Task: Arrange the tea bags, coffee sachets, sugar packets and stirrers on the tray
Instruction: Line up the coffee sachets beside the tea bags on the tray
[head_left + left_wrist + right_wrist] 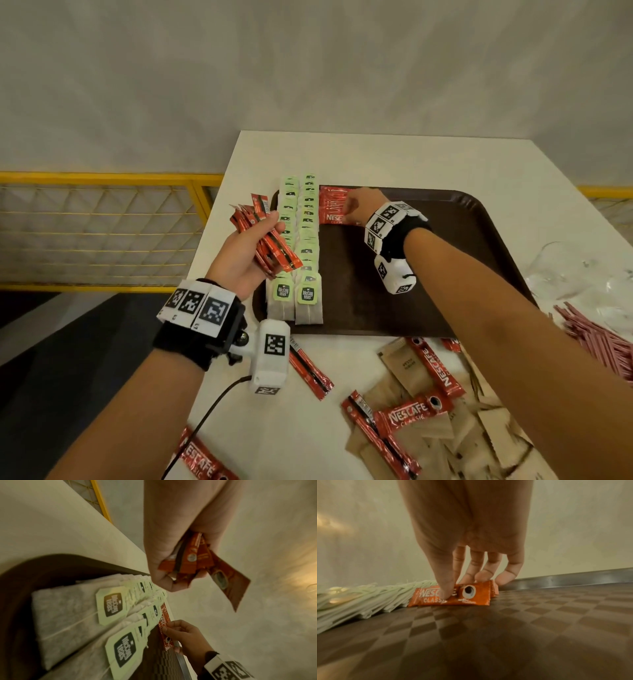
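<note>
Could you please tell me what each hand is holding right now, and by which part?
The left hand grips a bundle of coffee sachets around their middle. The right hand pinches a coffee sachet on the tray at its long edges, thumb against fingers.

Head view looks down from above; wrist views sit close, sharing the tray [428, 260].

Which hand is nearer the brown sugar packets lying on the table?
Left. The left hand holds coffee sachets above the tray's left edge; the right hand is farther from the sugar packets.
</note>
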Demonstrator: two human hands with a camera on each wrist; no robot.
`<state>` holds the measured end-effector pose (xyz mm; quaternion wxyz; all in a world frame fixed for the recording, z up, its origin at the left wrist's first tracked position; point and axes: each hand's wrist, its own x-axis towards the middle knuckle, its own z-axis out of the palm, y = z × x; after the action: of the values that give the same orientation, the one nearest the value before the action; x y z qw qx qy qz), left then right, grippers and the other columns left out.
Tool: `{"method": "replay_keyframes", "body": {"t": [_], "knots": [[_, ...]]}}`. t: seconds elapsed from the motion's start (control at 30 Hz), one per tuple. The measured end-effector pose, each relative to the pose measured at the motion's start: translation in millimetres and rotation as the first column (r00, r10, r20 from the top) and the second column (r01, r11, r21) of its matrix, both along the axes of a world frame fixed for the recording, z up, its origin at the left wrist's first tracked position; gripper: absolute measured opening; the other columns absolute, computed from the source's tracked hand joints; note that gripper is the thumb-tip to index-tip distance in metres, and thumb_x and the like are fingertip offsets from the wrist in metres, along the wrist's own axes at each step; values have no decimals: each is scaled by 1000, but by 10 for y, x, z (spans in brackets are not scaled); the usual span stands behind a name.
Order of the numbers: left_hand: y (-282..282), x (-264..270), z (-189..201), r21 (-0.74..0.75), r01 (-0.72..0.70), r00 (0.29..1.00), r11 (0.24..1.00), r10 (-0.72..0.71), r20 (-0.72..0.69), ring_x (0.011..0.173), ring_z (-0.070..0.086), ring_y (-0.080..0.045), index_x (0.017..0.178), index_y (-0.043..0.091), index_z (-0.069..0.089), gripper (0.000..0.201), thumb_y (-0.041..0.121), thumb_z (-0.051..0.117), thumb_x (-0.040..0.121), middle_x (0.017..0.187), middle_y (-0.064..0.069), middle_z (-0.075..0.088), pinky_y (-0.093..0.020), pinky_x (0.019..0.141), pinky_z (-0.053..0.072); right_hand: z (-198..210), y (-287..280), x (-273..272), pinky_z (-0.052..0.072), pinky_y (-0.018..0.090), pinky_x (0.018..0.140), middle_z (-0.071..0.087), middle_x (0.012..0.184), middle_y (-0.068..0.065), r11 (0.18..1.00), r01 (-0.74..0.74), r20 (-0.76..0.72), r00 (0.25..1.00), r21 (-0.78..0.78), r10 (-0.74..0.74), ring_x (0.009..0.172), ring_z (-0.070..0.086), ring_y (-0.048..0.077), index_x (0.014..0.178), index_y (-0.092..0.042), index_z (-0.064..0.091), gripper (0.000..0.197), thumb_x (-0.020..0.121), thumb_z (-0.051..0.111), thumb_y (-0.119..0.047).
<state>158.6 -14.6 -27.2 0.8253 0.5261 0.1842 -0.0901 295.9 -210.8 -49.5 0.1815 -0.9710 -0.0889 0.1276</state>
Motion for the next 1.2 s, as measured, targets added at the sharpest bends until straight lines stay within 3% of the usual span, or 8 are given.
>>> {"method": "replay_keyframes", "body": {"t": [0.27, 0.53, 0.67, 0.8, 0.93, 1.0, 1.07, 1.2], "knots": [[-136, 9, -2, -51, 5, 1000, 999, -6, -13, 57, 59, -6, 87, 19, 61, 4, 23, 61, 89, 67, 5, 63, -22, 48, 51, -55, 17, 5, 43, 47, 99, 56, 111, 9, 999, 19, 50, 999, -45, -17, 115, 48, 29, 93, -24, 60, 16, 80, 69, -28], [-131, 37, -44, -56, 43, 999, 998, -44, -17, 57, 61, -7, 92, 20, 61, 7, 26, 62, 88, 74, 4, 62, -25, 47, 51, -70, -33, -30, 40, 46, 101, 51, 118, 9, 999, 49, 67, 997, 20, -50, 121, 41, 27, 102, -19, 63, 23, 82, 69, -27], [-153, 47, -54, -65, 118, 993, 991, -118, 11, 80, 69, -14, 110, 18, 63, 24, 27, 63, 87, 92, -2, 70, -32, 69, 56, 68, 15, -117, 40, 33, 92, 56, 104, 3, 981, 25, 176, 983, 191, -59, 107, 49, 20, 97, -19, 63, 20, 85, 65, -35], [-221, 76, -55, -29, 131, 991, 991, -130, 18, 89, 69, -17, 116, 18, 62, 32, 25, 65, 85, 94, -1, 73, -37, 79, 54, 408, 208, -389, 44, 20, 67, 59, 88, -6, 828, -37, -62, 994, 559, 86, 81, 55, 10, 107, -8, 63, 38, 91, 54, -41], [-274, 89, -76, 9, 91, 995, 996, -91, 32, 90, 66, -20, 113, 14, 62, 33, 23, 69, 82, 91, -2, 70, -36, 77, 54, 562, 304, -576, 41, 16, 46, 54, 71, 2, 701, -47, -259, 910, 712, 323, 54, 50, 6, 100, 2, 62, 21, 90, 60, -17], [-269, 81, -90, -18, 84, 996, 996, -83, 40, 98, 66, -22, 119, 14, 60, 40, 24, 68, 82, 103, -6, 69, -39, 85, 53, 611, 257, -608, 40, 14, 43, 53, 69, 4, 648, -17, -259, 909, 761, 327, 51, 51, 5, 91, -4, 61, 5, 90, 59, -8], [-258, 76, -79, -53, 54, 998, 997, -51, 46, 97, 66, -21, 120, 14, 59, 37, 22, 67, 84, 103, -5, 69, -39, 83, 53, 646, 185, -647, 43, 15, 44, 56, 72, 5, 610, 31, -273, 911, 792, 308, 54, 55, 7, 90, -8, 60, 1, 89, 59, -8], [-274, 114, -62, -129, -11, 1000, 992, 12, 8, 87, 69, -23, 118, 10, 60, 35, 28, 62, 88, 106, -12, 68, -36, 67, 56, 631, 272, -834, 50, 21, 48, 57, 76, 3, 744, -136, -246, 892, 654, 380, 58, 59, 6, 89, -15, 53, 24, 77, 74, -11]]}}
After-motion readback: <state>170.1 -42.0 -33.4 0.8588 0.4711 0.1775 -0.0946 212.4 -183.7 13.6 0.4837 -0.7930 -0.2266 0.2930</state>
